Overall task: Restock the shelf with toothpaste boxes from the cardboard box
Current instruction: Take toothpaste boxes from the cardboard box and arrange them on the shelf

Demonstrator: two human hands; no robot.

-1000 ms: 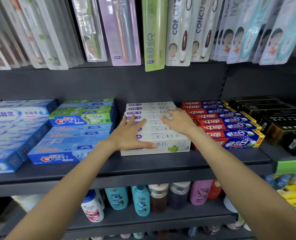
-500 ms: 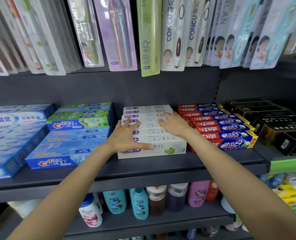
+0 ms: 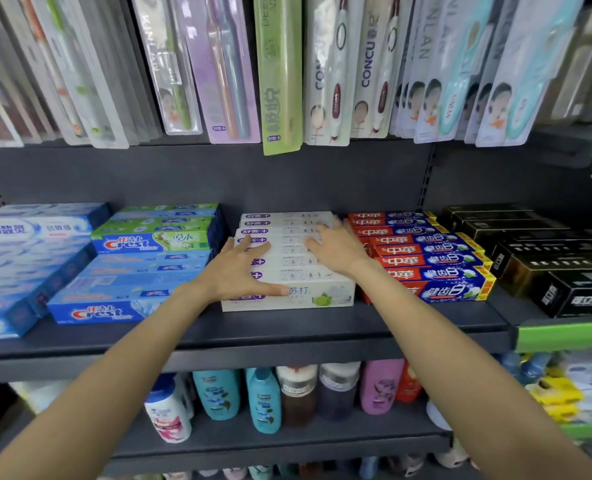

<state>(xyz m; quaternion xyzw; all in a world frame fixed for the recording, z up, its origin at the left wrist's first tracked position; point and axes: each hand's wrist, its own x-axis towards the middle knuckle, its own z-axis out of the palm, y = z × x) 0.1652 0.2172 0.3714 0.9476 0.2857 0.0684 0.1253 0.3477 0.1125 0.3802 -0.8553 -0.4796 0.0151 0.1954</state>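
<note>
A row of white toothpaste boxes (image 3: 287,268) with purple marks lies stacked on the dark shelf (image 3: 246,334), in the middle. My left hand (image 3: 239,271) rests flat on the left part of the row, fingers spread, thumb along the front box. On the right part of the row my right hand (image 3: 336,249) presses with straight fingers. Neither hand grips a box. The cardboard box is out of view.
Blue and green Crest boxes (image 3: 132,268) sit left of the white row, red and blue boxes (image 3: 426,254) right of it, black boxes (image 3: 547,258) further right. Toothbrush packs (image 3: 280,74) hang above. Bottles (image 3: 263,400) stand on the shelf below.
Both hands stay on the white boxes; the right hand has slid a little further back along the row. The view has shifted slightly.
</note>
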